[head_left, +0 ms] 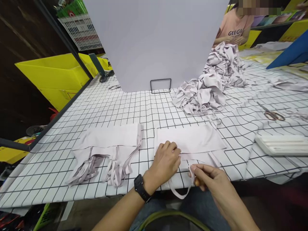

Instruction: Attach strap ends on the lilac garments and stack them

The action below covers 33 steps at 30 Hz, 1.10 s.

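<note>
Stack of pale garments [115,136] lies on the bench [134,107], straps gathered toward the near edge, presumably to keep pieces aligned. To its right, the left hand [167,158] rests, fingers curled, on a second pale garment [190,138], apparently steadying it; cloth grip cannot be told. The right hand [208,179] has its fingers narrowed, pinching a strap [180,196] whose loop hangs at the near edge, likely for control. A fabric heap [202,94] and scissors [274,115] sit beyond, probably leaving working room.
</note>
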{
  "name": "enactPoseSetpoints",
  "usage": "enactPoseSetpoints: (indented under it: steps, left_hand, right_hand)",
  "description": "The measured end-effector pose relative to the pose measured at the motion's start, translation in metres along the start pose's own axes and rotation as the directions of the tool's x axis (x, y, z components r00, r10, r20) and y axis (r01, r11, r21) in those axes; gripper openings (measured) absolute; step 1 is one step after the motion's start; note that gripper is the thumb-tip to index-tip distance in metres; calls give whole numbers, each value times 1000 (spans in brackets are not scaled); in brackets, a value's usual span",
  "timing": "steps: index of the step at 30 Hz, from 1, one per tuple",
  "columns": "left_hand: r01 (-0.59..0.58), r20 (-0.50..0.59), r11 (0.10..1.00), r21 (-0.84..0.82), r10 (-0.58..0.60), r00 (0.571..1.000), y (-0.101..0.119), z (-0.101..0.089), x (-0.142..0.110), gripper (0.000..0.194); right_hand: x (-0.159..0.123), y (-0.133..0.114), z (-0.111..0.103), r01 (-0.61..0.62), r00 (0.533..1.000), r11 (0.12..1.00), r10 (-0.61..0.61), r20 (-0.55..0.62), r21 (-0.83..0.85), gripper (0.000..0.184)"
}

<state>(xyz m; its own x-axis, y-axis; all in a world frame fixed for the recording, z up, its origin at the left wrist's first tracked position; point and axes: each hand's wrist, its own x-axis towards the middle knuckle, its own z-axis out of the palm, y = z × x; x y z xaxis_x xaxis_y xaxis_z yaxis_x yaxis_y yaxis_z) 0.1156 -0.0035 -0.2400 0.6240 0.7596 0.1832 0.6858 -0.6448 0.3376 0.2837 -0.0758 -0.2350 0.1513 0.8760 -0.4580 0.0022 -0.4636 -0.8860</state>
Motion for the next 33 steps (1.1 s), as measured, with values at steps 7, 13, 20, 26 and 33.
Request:
enactPoseSetpoints:
  steps: [7,13,20,26,33]
  left_hand:
    - [60,-62,988,-141,-70,996,-10,12,13,12]
    - [-16,-165,984,-179,-14,986,-11,20,10,21]
    - [-97,-212,993,-68,81,974,-7,20,11,24]
    - [-116,-209,993,-20,109,972,-6,20,10,24]
    - [-127,-161,992,21,128,979,-8,18,9,25]
  right_hand:
    - [26,-10,8,-33,999,998,35,-37,45,41]
    - [40,-21,19,-63,993,997,67,-95,51,40]
    - [43,-26,25,-62,982,991,81,-168,118,38]
    - [43,-26,24,-96,983,984,117,-139,150,42]
    - [44,-37,26,-190,979,972,199,-53,136,49]
